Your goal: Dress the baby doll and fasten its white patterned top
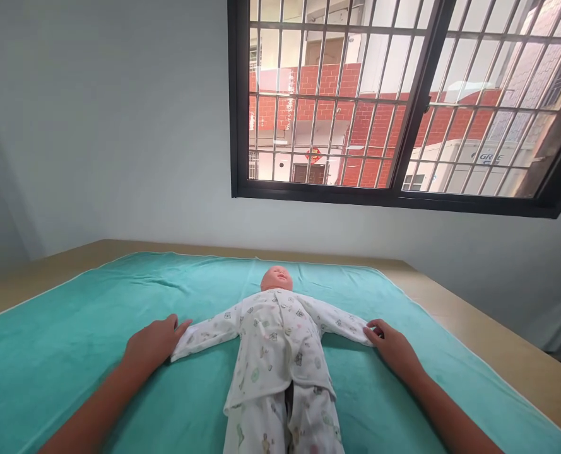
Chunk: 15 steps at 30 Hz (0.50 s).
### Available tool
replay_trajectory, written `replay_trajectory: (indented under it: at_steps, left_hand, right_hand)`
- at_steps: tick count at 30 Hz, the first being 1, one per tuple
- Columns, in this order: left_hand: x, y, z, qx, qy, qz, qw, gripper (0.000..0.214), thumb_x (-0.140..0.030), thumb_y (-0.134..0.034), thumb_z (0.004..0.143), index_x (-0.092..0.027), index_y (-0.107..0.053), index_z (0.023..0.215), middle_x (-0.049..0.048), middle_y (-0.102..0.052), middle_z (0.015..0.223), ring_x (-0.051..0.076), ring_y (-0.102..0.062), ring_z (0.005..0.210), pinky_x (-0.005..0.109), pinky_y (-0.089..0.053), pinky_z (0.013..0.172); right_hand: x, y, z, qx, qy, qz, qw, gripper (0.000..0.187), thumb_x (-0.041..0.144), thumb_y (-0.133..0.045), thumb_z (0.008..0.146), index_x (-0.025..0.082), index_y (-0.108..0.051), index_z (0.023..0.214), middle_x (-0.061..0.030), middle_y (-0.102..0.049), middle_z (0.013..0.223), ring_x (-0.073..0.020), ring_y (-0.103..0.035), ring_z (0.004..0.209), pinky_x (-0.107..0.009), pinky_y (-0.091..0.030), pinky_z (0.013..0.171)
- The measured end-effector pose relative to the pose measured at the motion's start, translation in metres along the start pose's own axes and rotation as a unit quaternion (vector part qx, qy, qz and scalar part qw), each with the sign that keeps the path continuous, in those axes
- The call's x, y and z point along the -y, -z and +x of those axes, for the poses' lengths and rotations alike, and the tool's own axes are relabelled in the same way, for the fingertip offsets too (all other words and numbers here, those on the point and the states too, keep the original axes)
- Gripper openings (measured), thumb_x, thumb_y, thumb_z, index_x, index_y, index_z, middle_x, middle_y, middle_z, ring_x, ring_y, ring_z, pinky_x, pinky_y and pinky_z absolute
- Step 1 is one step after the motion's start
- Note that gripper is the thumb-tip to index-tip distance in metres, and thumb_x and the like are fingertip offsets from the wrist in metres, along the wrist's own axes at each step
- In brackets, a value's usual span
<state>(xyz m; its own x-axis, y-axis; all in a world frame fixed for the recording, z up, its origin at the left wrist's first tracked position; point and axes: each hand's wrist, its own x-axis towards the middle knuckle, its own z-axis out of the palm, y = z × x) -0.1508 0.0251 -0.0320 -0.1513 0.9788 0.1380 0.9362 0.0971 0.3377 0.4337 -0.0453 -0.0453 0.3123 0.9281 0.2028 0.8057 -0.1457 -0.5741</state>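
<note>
A baby doll [276,278] lies on its back in the middle of a teal towel [95,315], dressed in a white printed romper [280,340] with both sleeves spread out sideways. My left hand [153,343] rests on the towel at the end of the doll's left-side sleeve, fingers curled and touching the cuff. My right hand [390,343] lies at the end of the other sleeve, fingertips bent and pinching its cuff.
The towel covers a light wooden table [488,340] that stands against a pale wall. A barred, dark-framed window [403,189] is above the far edge. The table's right edge drops off near a curtain at the far right.
</note>
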Motion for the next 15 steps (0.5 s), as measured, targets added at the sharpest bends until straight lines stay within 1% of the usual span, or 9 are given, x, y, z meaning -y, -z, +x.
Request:
replay_trajectory:
  at_steps: [3,5,6,7,8,9,11,13,15]
  left_hand:
    - [-0.007,0.0,0.001,0.024,-0.023,-0.015,0.999,0.038,-0.057,-0.052,0.079,-0.025,-0.067,0.093,0.0046,-0.069,0.076,0.025,-0.064,0.074,0.029,-0.038,0.062]
    - [-0.015,0.0,0.0,0.004,-0.035,-0.079,0.996,0.033,-0.05,-0.056,0.078,-0.025,-0.067,0.096,0.0007,-0.066,0.071,0.021,-0.062,0.069,0.028,-0.038,0.061]
    - [-0.018,0.001,-0.001,-0.01,-0.024,-0.139,0.99,0.032,-0.049,-0.058,0.077,-0.024,-0.067,0.096,-0.0003,-0.064,0.069,0.02,-0.061,0.067,0.027,-0.039,0.059]
    - [-0.021,0.002,-0.001,-0.022,-0.004,-0.215,0.976,0.033,-0.049,-0.059,0.076,-0.023,-0.067,0.095,-0.0004,-0.064,0.07,0.019,-0.06,0.066,0.026,-0.04,0.058]
    - [-0.021,0.003,-0.002,-0.03,0.02,-0.292,0.956,0.035,-0.05,-0.06,0.076,-0.022,-0.066,0.097,0.0002,-0.065,0.073,0.019,-0.061,0.066,0.026,-0.042,0.057]
    - [-0.021,0.004,-0.002,-0.036,0.045,-0.357,0.933,0.039,-0.051,-0.059,0.077,-0.021,-0.065,0.101,0.0013,-0.066,0.077,0.019,-0.062,0.068,0.026,-0.044,0.056]
    - [-0.016,0.006,0.0,-0.039,0.083,-0.453,0.887,0.046,-0.05,-0.057,0.081,-0.019,-0.059,0.115,0.0041,-0.069,0.088,0.019,-0.066,0.073,0.027,-0.049,0.057]
    - [-0.01,0.007,0.003,-0.037,0.102,-0.518,0.849,0.048,-0.043,-0.059,0.083,-0.021,-0.054,0.125,0.0062,-0.07,0.1,0.018,-0.067,0.079,0.026,-0.053,0.061]
    - [-0.005,0.007,0.007,-0.032,0.12,-0.583,0.803,0.048,-0.031,-0.066,0.079,-0.023,-0.056,0.125,0.0067,-0.069,0.113,0.016,-0.068,0.086,0.024,-0.055,0.064]
  right_hand:
    - [-0.001,-0.003,0.005,-0.035,0.017,0.105,0.994,0.038,0.049,-0.057,0.075,0.024,-0.066,0.102,-0.0015,-0.069,0.082,-0.022,-0.064,0.079,-0.033,-0.048,0.073]
    - [-0.001,-0.005,0.008,-0.056,0.007,0.181,0.982,0.043,0.048,-0.062,0.07,0.022,-0.067,0.104,-0.0033,-0.07,0.086,-0.0227,-0.065,0.082,-0.033,-0.05,0.074]
    - [-0.002,-0.005,0.009,-0.062,-0.003,0.222,0.973,0.046,0.049,-0.064,0.069,0.021,-0.067,0.105,-0.0047,-0.07,0.09,-0.0231,-0.066,0.083,-0.033,-0.051,0.072]
    - [-0.004,-0.004,0.009,-0.066,-0.017,0.262,0.963,0.049,0.049,-0.066,0.068,0.02,-0.067,0.107,-0.0061,-0.071,0.094,-0.0233,-0.066,0.082,-0.032,-0.052,0.07]
    - [-0.006,-0.004,0.01,-0.067,-0.033,0.301,0.951,0.051,0.051,-0.067,0.068,0.02,-0.066,0.109,-0.0072,-0.071,0.097,-0.0232,-0.067,0.081,-0.032,-0.053,0.067]
    - [-0.009,-0.002,0.011,-0.066,-0.05,0.335,0.939,0.053,0.052,-0.068,0.068,0.02,-0.065,0.111,-0.0079,-0.071,0.098,-0.0229,-0.067,0.078,-0.032,-0.053,0.065]
    - [-0.015,0.0,0.012,-0.07,-0.078,0.381,0.918,0.056,0.054,-0.07,0.068,0.02,-0.064,0.113,-0.0084,-0.07,0.101,-0.0222,-0.067,0.075,-0.032,-0.054,0.062]
    - [-0.02,0.002,0.013,-0.092,-0.093,0.384,0.914,0.056,0.053,-0.072,0.067,0.02,-0.064,0.111,-0.0083,-0.07,0.103,-0.0213,-0.067,0.073,-0.032,-0.054,0.06]
    - [-0.023,0.002,0.013,-0.118,-0.096,0.357,0.922,0.055,0.053,-0.073,0.066,0.019,-0.066,0.109,-0.0084,-0.07,0.104,-0.0205,-0.066,0.07,-0.032,-0.054,0.059]
